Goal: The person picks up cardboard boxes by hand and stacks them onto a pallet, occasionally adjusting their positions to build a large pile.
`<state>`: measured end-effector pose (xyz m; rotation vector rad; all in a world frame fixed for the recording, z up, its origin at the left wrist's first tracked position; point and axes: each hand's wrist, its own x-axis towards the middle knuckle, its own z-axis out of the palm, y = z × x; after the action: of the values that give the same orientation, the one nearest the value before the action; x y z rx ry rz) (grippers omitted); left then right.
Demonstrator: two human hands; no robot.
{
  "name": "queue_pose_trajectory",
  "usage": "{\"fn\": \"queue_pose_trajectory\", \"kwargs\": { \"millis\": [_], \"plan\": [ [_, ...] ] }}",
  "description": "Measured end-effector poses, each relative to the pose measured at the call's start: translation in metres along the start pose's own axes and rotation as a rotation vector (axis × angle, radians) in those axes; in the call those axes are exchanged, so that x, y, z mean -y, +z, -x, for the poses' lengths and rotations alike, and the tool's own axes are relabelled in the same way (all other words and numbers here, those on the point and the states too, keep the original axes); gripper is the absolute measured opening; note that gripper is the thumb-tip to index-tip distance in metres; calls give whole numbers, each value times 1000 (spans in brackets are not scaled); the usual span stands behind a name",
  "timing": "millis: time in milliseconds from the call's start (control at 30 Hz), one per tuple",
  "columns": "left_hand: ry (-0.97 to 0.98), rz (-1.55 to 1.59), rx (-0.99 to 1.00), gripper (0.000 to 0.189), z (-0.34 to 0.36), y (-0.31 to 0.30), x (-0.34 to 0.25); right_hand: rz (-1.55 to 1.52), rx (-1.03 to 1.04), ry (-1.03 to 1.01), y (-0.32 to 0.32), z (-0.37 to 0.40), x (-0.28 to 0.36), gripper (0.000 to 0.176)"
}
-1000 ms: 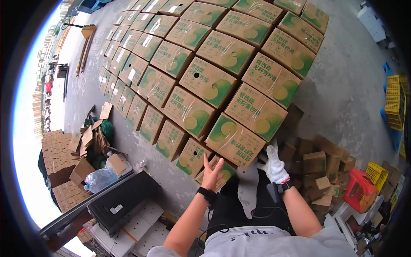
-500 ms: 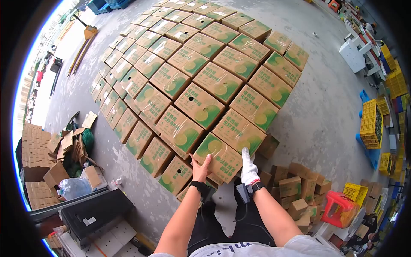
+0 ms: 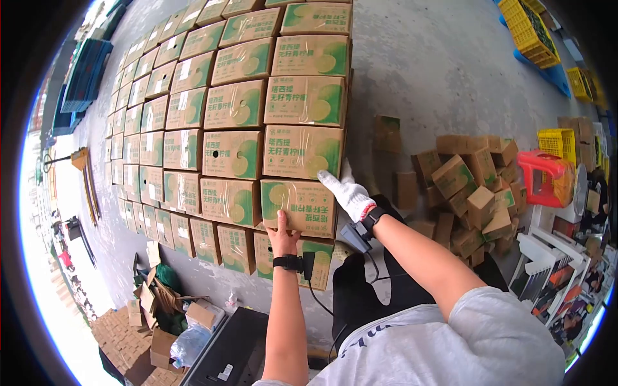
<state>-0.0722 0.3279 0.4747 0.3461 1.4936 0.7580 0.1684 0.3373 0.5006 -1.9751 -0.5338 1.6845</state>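
Note:
A printed cardboard box (image 3: 300,204) with a green lime design lies at the near right corner of a large stack, its lettering upside down compared with its neighbours. My left hand (image 3: 282,238) is bare and grips the near side of this box, thumb on the top and fingers partly hidden over the edge. On the right end, my right hand (image 3: 349,194) in a white knitted glove holds the far corner. Its thumb rests by the seam with the adjoining box (image 3: 302,151), and its other fingers go down the side, partly out of sight.
A heap of loose cartons (image 3: 473,193) lies on the floor to the right, beside a red plastic container (image 3: 546,179) and a yellow crate (image 3: 557,143). Scrap cardboard (image 3: 151,299) and a black bin (image 3: 241,347) are at lower left. A pallet jack (image 3: 80,161) stands beyond the stack.
The view has turned, so the stack now appears further left and straighter. Both hands stay on the same box; the right hand has shifted around its far corner.

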Motion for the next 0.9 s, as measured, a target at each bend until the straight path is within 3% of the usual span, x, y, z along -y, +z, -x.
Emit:
{"fn": "queue_pose_trajectory", "kwargs": {
  "millis": [33, 200, 333, 367, 433, 500, 533, 567, 600, 633, 733, 800, 867, 900],
  "plan": [
    [2, 10, 0, 71, -2, -1, -1, -57, -31, -163, 10, -19, -20, 114],
    [-47, 30, -20, 69, -5, -6, -5, -69, -43, -116, 7, -3, -12, 114],
    [-94, -43, 116, 70, -18, -18, -11, -29, -50, -194, -3, 9, -25, 113],
    [-88, -58, 121, 70, -19, -19, -12, -45, -29, -135, -7, 13, -38, 111],
    [-75, -66, 67, 74, -20, -15, -11, -206, 9, -251, -19, 23, -84, 95],
    [-28, -98, 87, 80, -15, -9, -12, -288, -27, -148, -42, 55, -133, 87],
    [8, -126, 96, 85, -10, -5, -13, -596, -10, -187, -48, 57, -187, 81],
    [42, -186, 33, 94, -2, 1, -14, -463, -96, 69, -70, 104, -178, 71],
    [-22, -150, 40, 96, 1, -3, -17, -535, -217, 84, -74, 114, -223, 66],
    [-38, -175, 47, 92, 7, -11, -16, -560, -189, 114, -87, 124, -275, 70],
    [-33, -250, 160, 90, 31, -46, -14, -738, -415, 369, -95, 188, -364, 67],
    [-36, -320, 169, 85, 64, -62, -14, -863, -505, 460, -86, 228, -403, 44],
    [-97, -345, 170, 82, 73, -79, -12, -1162, 16, 192, -87, 243, -518, 42],
    [-104, -391, 169, 80, 74, -82, -10, -1017, -365, 429, -65, 267, -461, 29]
  ]
}}
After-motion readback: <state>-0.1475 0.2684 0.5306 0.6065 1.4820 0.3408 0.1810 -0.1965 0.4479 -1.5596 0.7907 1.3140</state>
